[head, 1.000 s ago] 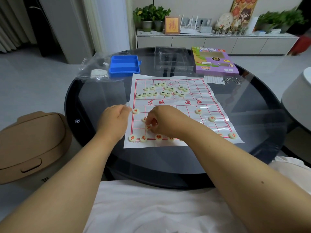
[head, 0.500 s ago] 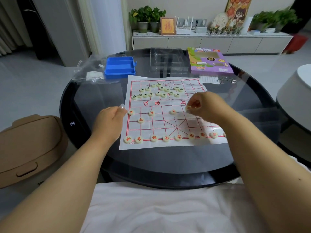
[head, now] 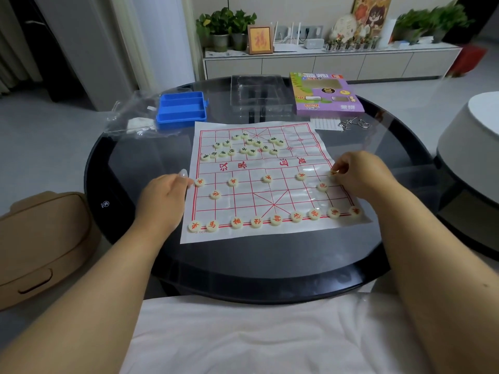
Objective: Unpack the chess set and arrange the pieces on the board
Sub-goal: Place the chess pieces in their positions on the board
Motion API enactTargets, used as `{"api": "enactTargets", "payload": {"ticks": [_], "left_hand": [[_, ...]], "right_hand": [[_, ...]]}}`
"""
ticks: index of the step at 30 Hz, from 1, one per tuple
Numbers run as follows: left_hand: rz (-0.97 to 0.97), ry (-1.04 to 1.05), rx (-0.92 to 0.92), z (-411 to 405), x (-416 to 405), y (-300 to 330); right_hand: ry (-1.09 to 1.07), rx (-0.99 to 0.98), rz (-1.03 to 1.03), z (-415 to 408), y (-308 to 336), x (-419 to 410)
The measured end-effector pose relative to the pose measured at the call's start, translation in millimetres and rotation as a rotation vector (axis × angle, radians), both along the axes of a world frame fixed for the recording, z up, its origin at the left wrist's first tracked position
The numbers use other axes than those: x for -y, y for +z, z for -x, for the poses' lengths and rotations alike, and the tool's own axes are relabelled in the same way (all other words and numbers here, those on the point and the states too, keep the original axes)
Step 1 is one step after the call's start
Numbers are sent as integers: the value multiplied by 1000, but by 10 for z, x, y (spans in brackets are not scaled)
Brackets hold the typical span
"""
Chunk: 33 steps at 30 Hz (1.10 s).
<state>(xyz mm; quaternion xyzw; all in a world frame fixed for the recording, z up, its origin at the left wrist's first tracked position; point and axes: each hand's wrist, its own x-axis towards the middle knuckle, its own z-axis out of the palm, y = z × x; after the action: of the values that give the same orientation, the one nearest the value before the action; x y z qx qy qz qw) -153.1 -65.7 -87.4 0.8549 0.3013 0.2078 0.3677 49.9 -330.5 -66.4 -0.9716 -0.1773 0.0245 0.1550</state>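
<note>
right hand (head: 359, 175) with a red piece (head: 333, 172) at the board (head: 270, 233) edge

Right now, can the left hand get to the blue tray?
Probably yes. The left hand rests at the board's left edge, and the blue tray sits farther back on that side with only bare table between them.

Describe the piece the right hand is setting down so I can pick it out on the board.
Start at the paper board on the round glass table. Follow the row of four red-marked soldiers just below the river text to the right edge. There the right hand pinches a piece: the only one under fingertips, just above the right-side cannon.
</note>
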Motion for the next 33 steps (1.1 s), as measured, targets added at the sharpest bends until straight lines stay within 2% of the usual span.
{"api": "enactTargets", "payload": {"ticks": [17,24,33], "left_hand": [[35,3,1,15,-1,3],[87,12,19,25,-20,-12],[196,21,87,-76,-193,-31]], "right_hand": [[-7,6,-55,35,13,29],[80,103,-98,150,57,-85],[174,87,-178,243,14,-264]]}}
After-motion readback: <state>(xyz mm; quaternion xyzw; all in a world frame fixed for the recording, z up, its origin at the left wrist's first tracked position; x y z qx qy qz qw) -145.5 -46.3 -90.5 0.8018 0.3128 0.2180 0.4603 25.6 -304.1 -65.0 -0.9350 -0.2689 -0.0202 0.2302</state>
